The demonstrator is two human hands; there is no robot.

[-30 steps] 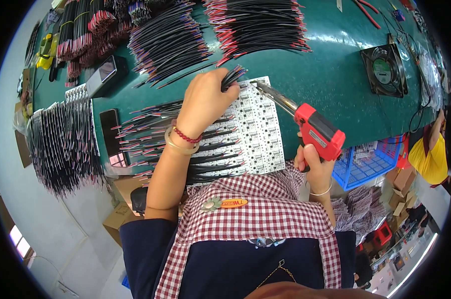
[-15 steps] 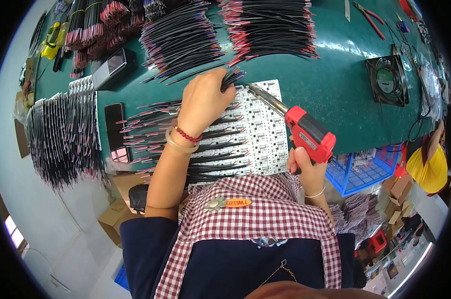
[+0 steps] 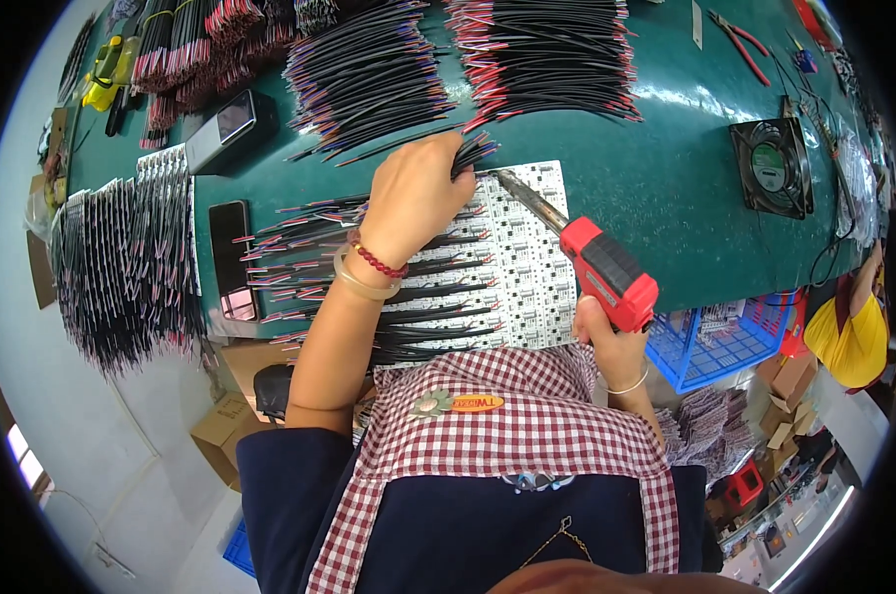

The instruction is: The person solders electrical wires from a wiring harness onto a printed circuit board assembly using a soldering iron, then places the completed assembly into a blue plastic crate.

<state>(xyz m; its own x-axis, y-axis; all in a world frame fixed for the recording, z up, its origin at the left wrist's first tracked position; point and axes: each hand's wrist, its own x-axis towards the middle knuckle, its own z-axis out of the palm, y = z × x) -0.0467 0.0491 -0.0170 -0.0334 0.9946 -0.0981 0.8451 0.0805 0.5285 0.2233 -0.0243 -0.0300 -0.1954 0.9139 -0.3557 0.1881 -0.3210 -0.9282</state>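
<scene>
My left hand (image 3: 415, 190) is closed around a small bundle of black wires (image 3: 476, 150) with coloured ends, over the top edge of a white circuit board panel (image 3: 535, 272). In my right hand (image 3: 611, 342) is a red and black soldering gun (image 3: 611, 272), gripped by its handle. Its metal tip points up and left, close to the wire ends by my left fingers; whether it touches the board I cannot tell. Rows of black wires (image 3: 438, 294) lie across the left part of the panel, their inner ends on the board, their outer ends sticking out to the left.
Wire piles (image 3: 369, 84) and red-ended wires (image 3: 552, 59) lie at the back. A phone (image 3: 232, 259), a grey box-shaped device (image 3: 225, 129) and a wired panel (image 3: 126, 267) are left. A fan (image 3: 771, 165) and pliers (image 3: 740, 45) are right. A blue crate (image 3: 715, 346) stands below the table edge.
The soldering gun's body has dipped slightly, while its tip stays near the top edge of the panel. My left hand keeps its hold on the wires. The whole view has shifted a little.
</scene>
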